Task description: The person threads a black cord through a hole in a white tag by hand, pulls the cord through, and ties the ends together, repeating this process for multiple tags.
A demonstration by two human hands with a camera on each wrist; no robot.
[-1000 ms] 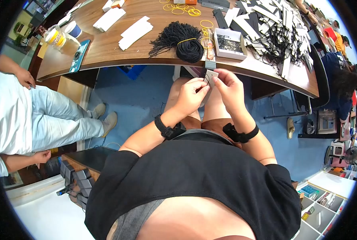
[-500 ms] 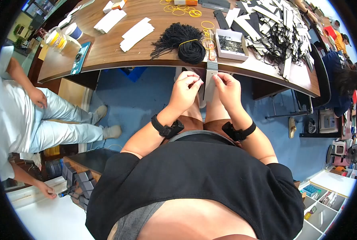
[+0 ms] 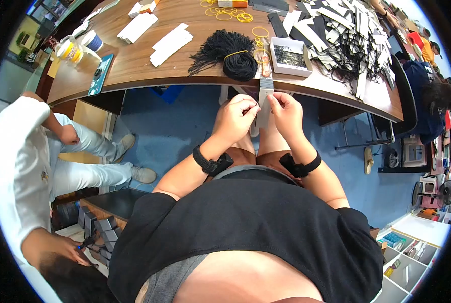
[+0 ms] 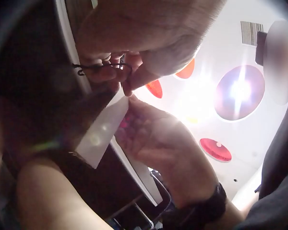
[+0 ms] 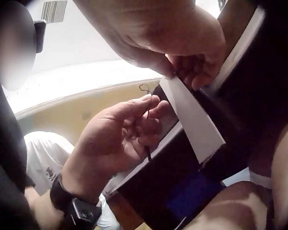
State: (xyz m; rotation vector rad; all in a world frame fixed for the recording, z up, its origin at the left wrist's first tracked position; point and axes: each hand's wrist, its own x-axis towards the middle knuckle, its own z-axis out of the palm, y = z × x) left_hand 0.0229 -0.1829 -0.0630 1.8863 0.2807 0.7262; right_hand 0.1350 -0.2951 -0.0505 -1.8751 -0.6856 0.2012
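In the head view my left hand (image 3: 235, 118) and right hand (image 3: 288, 117) are held slightly apart before the table edge, beside a pale strip (image 3: 263, 113). A thin black cord (image 5: 149, 108) with a small loop at its end is pinched between thumb and fingertips of my left hand (image 5: 127, 139) in the right wrist view. There my right hand (image 5: 182, 48) pinches the upper end of the white strip (image 5: 192, 120), which hangs downward. The left wrist view shows the cord (image 4: 120, 64) close to the strip's top end (image 4: 103, 132).
On the table (image 3: 129, 65) lie a black cord bundle (image 3: 240, 63), a white box (image 3: 291, 56) of small dark pieces, white strips (image 3: 171, 44), yellow rubber bands (image 3: 260, 33) and a heap of corded strips (image 3: 357, 45). A person in white (image 3: 20, 136) leans at the left.
My hands, close together over a strip a second ago, have moved slightly apart. The person at the left has bent forward, one hand reaching to the dark boxes.
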